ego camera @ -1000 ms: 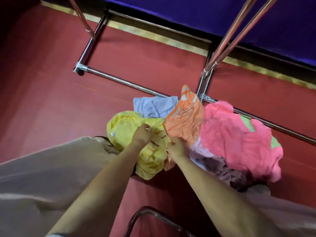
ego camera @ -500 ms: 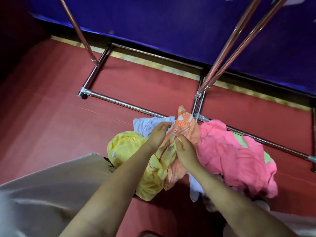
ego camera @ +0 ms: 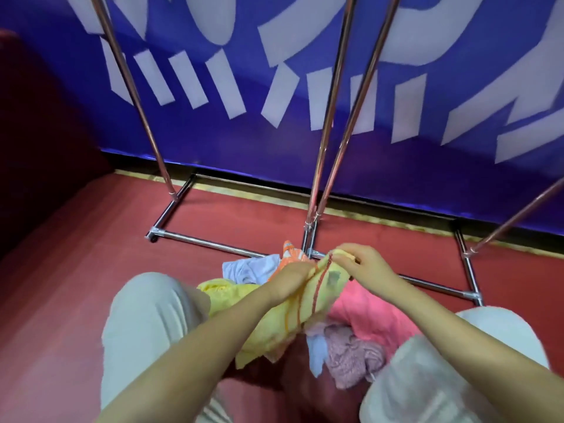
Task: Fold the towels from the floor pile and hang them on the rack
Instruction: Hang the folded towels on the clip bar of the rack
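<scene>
A yellow towel with orange stripes hangs lifted above the floor pile. My left hand grips its upper edge and my right hand pinches a corner a little to the right. Under it the pile holds a pink towel, a mauve knitted one, a pale blue one and an orange one. The chrome rack rises just behind the pile, its base bars on the floor.
My knees in pale trousers flank the pile on the red floor. A blue wall banner with white shapes stands right behind the rack. A dark red surface closes the left side.
Both hands have lifted the yellow towel off the pile and taken its top edge. The view has tilted up, showing the rack's poles and the banner.
</scene>
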`<state>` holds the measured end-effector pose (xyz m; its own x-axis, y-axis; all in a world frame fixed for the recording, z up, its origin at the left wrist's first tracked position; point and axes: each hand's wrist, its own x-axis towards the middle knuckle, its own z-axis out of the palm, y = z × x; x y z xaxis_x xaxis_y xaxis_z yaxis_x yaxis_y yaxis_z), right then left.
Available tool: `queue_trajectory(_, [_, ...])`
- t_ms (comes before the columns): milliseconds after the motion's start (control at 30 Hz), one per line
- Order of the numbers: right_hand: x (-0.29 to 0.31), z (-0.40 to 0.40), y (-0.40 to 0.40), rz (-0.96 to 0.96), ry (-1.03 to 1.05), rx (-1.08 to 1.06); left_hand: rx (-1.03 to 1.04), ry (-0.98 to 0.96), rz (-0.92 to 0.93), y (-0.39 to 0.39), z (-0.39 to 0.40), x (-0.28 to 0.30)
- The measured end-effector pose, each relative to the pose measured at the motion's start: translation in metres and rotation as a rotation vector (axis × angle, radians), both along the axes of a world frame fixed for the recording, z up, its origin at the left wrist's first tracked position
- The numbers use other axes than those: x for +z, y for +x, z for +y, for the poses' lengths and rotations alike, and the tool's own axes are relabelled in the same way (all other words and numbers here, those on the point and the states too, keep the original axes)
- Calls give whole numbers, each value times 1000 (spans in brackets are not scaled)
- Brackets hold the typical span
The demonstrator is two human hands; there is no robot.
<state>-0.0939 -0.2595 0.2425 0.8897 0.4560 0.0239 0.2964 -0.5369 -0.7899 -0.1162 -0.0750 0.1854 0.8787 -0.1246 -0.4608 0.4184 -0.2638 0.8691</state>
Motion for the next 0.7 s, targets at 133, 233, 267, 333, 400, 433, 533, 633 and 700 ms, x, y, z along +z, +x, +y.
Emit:
queue_trajectory(133, [16,-32,-31,10,96,-113,-58,107,-263,-34,-20,21])
queue_trajectory(233, [15,-43,-49,62,157,-175,-86,102,-414,-51,-21,24])
queue_trajectory(267, [13,-45,-53,92,174,-181,-99,102,-452,-57,-19,24])
queue_trajectory(333, [7,-46,-62,193,233,-191,-97,127,-459,-67,-10,13])
queue_trajectory(400, [-4,-43,-71,318,333,-235,-72,164,-499,-76,4,1])
queue_trajectory(433, [-9,-41,-75,367,386,-266,-62,186,-501,-80,10,-4])
queue_trajectory(533, [-19,-29,-81,421,481,-370,-57,227,-437,-83,19,-11])
queue_trajectory(633, [-23,-23,-78,401,430,-460,-42,273,-382,-87,26,-12])
queue_trajectory(700, [-27,-23,-75,389,426,-501,-45,309,-364,-91,35,-16])
